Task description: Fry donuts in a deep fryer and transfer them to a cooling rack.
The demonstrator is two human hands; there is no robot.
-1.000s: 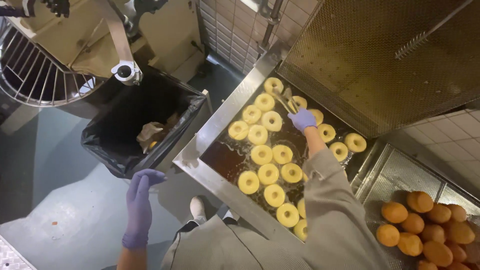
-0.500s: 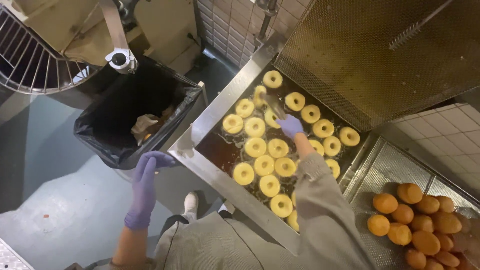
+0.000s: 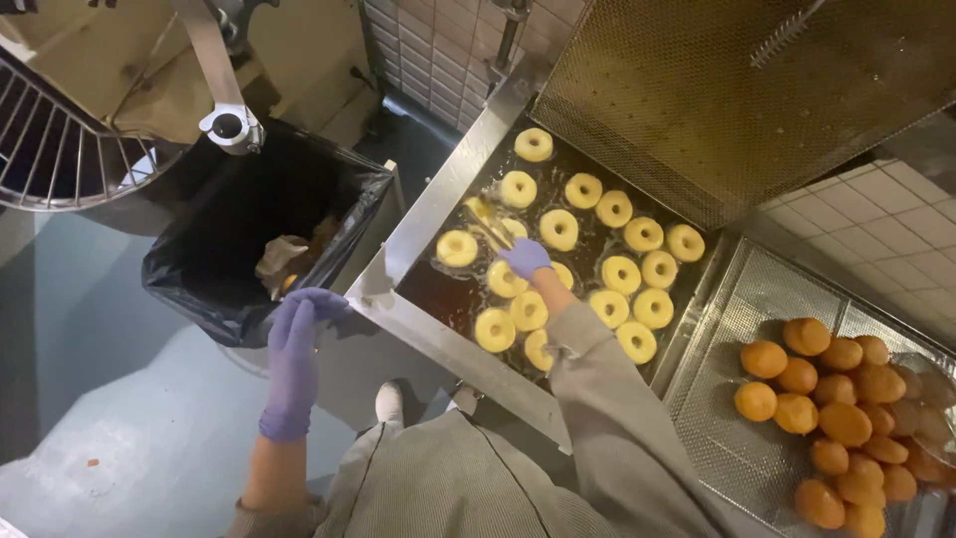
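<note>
Reaching over the fryer (image 3: pixel 428 214) with right hand (image 3: pixel 525 257) clamped on wooden sticks (image 3: pixel 488 227) among pale doughnut rings (image 3: pixel 558 229) floating in oil; left hand (image 3: pixel 296 339), grip apart, hovering beside the black-lined bin (image 3: pixel 214 269)

Pale ring doughnuts (image 3: pixel 614 208) floating in fryer (image 3: pixel 438 194): about seventeen; brown fried doughnuts (image 3: pixel 845 422) on mesh tray (image 3: pixel 727 428): about eighteen; gloved hands: two; black-lined bin (image 3: pixel 214 289): one.

One head-worn view, steeply downward from close above, over the fryer (image 3: pixel 438 204) and floor (image 3: pixel 129 438).
</note>
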